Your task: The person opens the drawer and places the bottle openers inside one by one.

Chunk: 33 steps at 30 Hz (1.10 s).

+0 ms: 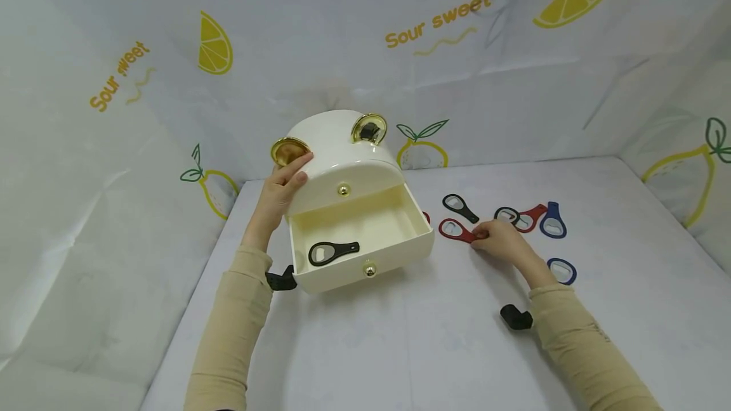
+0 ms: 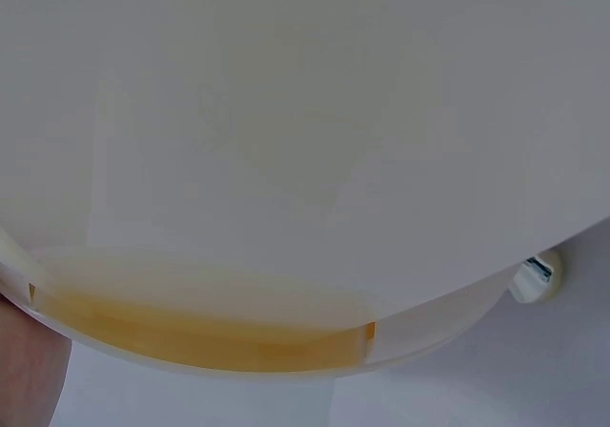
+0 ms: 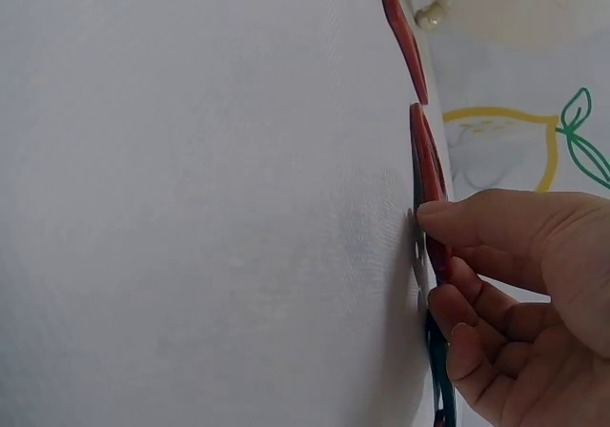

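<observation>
My left hand (image 1: 282, 186) holds the upper left side of a white frog-shaped drawer box (image 1: 342, 144), beside one of its gold-rimmed eyes. The lower drawer (image 1: 400, 249) is pulled out, and a black bottle opener (image 1: 334, 252) lies in it. In the left wrist view the white box (image 2: 286, 141) fills most of the picture, hiding most of that hand. Between thumb and fingers my right hand (image 1: 502, 243) pinches the handle of a red bottle opener (image 1: 453, 229). The right wrist view shows the thumb on this red opener (image 3: 429, 155), close over the table.
Near the right hand lie a black opener (image 1: 459, 207), another red opener (image 1: 532, 216) and a blue opener (image 1: 553, 224). A second blue opener (image 1: 562, 270) is partly behind the right wrist. A lemon-printed white cloth (image 1: 457, 81) hangs behind the table (image 1: 365, 360).
</observation>
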{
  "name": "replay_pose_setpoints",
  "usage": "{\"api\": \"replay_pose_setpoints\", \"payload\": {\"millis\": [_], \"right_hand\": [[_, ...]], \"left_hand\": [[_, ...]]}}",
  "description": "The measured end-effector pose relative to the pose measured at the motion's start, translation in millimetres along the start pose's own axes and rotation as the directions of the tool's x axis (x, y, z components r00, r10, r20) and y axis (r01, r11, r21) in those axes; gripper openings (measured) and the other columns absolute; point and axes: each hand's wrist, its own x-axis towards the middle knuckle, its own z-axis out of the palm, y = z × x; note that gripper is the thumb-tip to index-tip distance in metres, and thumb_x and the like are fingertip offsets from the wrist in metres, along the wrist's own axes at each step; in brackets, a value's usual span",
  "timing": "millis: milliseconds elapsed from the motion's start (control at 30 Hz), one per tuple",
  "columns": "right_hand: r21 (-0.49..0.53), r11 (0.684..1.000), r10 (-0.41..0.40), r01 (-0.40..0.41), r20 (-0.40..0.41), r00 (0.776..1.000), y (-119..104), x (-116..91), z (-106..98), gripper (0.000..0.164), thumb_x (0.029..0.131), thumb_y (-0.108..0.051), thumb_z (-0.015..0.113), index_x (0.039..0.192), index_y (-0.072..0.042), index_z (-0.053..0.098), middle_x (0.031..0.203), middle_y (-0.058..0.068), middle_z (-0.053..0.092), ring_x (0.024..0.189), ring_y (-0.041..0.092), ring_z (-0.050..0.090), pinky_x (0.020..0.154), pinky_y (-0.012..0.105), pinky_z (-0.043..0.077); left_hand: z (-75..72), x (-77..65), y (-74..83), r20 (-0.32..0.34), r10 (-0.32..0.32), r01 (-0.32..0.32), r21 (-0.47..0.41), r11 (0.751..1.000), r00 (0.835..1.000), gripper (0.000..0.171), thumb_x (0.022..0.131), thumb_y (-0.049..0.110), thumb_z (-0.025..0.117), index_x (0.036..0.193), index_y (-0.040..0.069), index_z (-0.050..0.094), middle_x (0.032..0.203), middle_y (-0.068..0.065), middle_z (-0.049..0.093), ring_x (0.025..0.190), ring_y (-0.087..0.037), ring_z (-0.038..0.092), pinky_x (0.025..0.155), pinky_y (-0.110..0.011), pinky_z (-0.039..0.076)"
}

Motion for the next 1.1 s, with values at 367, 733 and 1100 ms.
{"api": "replay_pose_setpoints", "payload": {"millis": [367, 733, 1100], "right_hand": [[0.025, 1.0, 0.0, 0.001, -0.034, 0.999, -2, -10, -14, 0.033, 0.084, -0.019, 0.065, 0.106, 0.004, 0.066, 0.093, 0.017, 0.067, 0.084, 0.026, 0.058, 0.071, 0.039, 0.047], [0.107, 0.993, -0.03, 0.041, -0.096, 0.995, -28, -24, -42, 0.033, 0.085, -0.021, 0.067, 0.109, 0.0, 0.066, 0.088, 0.014, 0.063, 0.073, 0.019, 0.053, 0.058, 0.027, 0.041], [0.15, 0.977, -0.127, 0.152, -0.16, 0.979, -69, -34, -69, 0.029, 0.085, -0.026, 0.068, 0.108, -0.008, 0.067, 0.091, 0.008, 0.061, 0.073, 0.014, 0.052, 0.059, 0.025, 0.042]], "left_hand": [[2.5, -0.4, 1.5, 0.0, 0.004, -0.004, -0.024, 1.0, 1.0, 0.047, 0.09, 0.033, 0.057, 0.134, 0.015, 0.051, 0.145, -0.007, 0.028, 0.13, -0.015, 0.023, 0.102, -0.031, 0.027], [1.3, 0.2, -0.5, -0.008, 0.004, -0.004, -0.01, 1.0, 1.0, 0.049, 0.088, 0.038, 0.058, 0.133, 0.017, 0.052, 0.142, -0.008, 0.03, 0.126, -0.016, 0.025, 0.1, -0.03, 0.027], [0.9, -0.3, 2.0, -0.006, -0.018, 0.018, 0.019, 1.0, 1.0, 0.046, 0.091, 0.033, 0.056, 0.135, 0.019, 0.05, 0.147, -0.008, 0.028, 0.13, -0.018, 0.024, 0.103, -0.035, 0.027]]}}
